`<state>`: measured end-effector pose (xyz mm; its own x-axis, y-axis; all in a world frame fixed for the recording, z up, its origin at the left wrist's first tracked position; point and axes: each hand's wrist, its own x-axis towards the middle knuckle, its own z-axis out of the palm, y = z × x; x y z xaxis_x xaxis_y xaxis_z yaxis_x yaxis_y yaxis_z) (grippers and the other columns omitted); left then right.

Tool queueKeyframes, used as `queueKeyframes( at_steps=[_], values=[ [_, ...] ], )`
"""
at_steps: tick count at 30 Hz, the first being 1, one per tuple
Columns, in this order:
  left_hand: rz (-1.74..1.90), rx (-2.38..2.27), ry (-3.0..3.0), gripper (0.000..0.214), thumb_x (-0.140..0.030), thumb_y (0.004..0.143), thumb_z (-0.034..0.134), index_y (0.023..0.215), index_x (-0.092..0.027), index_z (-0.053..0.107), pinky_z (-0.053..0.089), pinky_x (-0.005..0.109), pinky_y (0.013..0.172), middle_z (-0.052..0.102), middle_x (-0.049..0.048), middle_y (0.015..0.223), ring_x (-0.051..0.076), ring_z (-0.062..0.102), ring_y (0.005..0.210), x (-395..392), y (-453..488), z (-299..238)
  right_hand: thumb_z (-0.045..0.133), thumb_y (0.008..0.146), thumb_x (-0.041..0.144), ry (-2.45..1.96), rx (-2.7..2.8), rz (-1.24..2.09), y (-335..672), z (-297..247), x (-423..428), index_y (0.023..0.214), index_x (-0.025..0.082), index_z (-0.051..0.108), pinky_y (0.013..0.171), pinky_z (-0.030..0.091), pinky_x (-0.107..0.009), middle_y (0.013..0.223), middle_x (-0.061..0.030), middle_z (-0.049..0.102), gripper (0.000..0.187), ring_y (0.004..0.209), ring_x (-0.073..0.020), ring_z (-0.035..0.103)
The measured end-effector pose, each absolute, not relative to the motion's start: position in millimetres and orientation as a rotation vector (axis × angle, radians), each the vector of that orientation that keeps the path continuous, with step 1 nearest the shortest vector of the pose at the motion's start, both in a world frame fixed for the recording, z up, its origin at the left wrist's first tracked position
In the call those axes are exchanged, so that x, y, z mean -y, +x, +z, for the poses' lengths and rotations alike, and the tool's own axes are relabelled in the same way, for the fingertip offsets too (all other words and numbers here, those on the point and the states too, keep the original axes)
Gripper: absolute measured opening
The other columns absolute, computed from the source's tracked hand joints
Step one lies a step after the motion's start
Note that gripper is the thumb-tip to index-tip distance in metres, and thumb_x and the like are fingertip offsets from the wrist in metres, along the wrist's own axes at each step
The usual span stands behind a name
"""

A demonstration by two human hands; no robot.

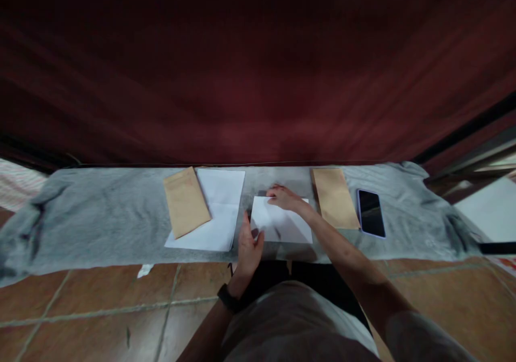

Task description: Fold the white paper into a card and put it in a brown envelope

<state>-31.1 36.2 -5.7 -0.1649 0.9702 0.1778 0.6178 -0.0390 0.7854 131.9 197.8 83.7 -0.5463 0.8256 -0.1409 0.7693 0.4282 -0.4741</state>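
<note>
A white sheet of paper [284, 225], apparently folded, lies in front of me on the grey cloth. My right hand [282, 196] reaches across it, fingers curled at its far edge and gripping there. At the paper's near left corner is my left hand [249, 249], its fingers stretched out along the left edge and the thumb apart. Whether the left hand presses on the paper I cannot tell. A dark watch band [229, 298] is around my left wrist.
To the left, a brown envelope [186, 203] rests across larger white sheets [223, 211]. On the right are a stack of brown envelopes [335, 198] and a phone [371, 213]. The grey cloth [121, 217] covers a narrow surface before a dark red curtain [258, 98].
</note>
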Motion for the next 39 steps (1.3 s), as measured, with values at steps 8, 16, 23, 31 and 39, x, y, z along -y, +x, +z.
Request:
queueKeyframes(
  at_steps=[8, 16, 23, 31, 39],
  values=[
    [1.553, -1.576, 1.496, 0.034, -0.042, 0.095, 0.063, 0.119, -0.019, 0.067, 0.056, 0.039, 0.098, 0.072, 0.0099, 0.125, 0.023, 0.068, 0.114, -88.7, -47.6, 86.8, 0.053, 0.102, 0.033, -0.917, 2.067, 0.567, 171.2, 185.0, -188.1, 0.100, 0.022, 0.067, 0.103, 0.047, -0.037, 0.106, -0.0026, 0.071, 0.018, 0.107, -0.0189, 0.066],
    [1.273, -1.454, 2.342, 0.023, -0.022, 0.101, 0.049, 0.109, -0.024, 0.070, 0.052, 0.045, 0.106, 0.070, 0.0063, 0.131, 0.022, 0.065, 0.121, -61.4, -60.8, 88.4, 0.045, 0.092, 0.015, -1.095, 2.020, 0.541, 220.3, 126.0, -116.4, 0.109, 0.027, 0.070, 0.119, 0.035, -0.056, 0.115, -0.0022, 0.074, 0.033, 0.118, -0.0218, 0.065],
    [0.709, -1.262, 2.559, 0.034, -0.007, 0.092, 0.046, 0.108, -0.022, 0.072, 0.050, 0.045, 0.112, 0.068, 0.0069, 0.136, 0.022, 0.062, 0.129, -9.3, -63.5, 23.9, 0.053, 0.074, 0.000, -1.110, 2.364, 0.592, 235.6, 19.4, -39.2, 0.132, 0.025, 0.067, 0.119, 0.040, -0.051, 0.132, -0.0068, 0.070, 0.065, 0.126, -0.0229, 0.062],
    [0.405, -1.028, 2.274, 0.062, -0.020, 0.097, 0.047, 0.157, -0.030, 0.037, 0.043, 0.040, 0.119, 0.046, 0.0012, 0.158, 0.017, 0.041, 0.148, -22.0, -46.8, 57.0, 0.047, 0.066, 0.000, -1.151, 2.379, 0.546, 236.3, 1.2, -14.7, 0.146, 0.026, 0.056, 0.121, 0.039, -0.052, 0.152, -0.0066, 0.054, 0.084, 0.142, -0.0212, 0.049],
    [0.353, -1.062, 2.572, 0.052, -0.042, 0.106, 0.041, 0.151, -0.017, 0.046, 0.026, 0.044, 0.127, 0.042, 0.0088, 0.161, 0.020, 0.031, 0.153, -84.9, 32.8, 21.8, 0.052, 0.083, 0.018, -1.116, 2.424, 0.570, 238.1, 1.8, -13.4, 0.145, 0.023, 0.057, 0.122, 0.033, -0.057, 0.151, -0.0100, 0.055, 0.062, 0.144, -0.0265, 0.046]
  ],
)
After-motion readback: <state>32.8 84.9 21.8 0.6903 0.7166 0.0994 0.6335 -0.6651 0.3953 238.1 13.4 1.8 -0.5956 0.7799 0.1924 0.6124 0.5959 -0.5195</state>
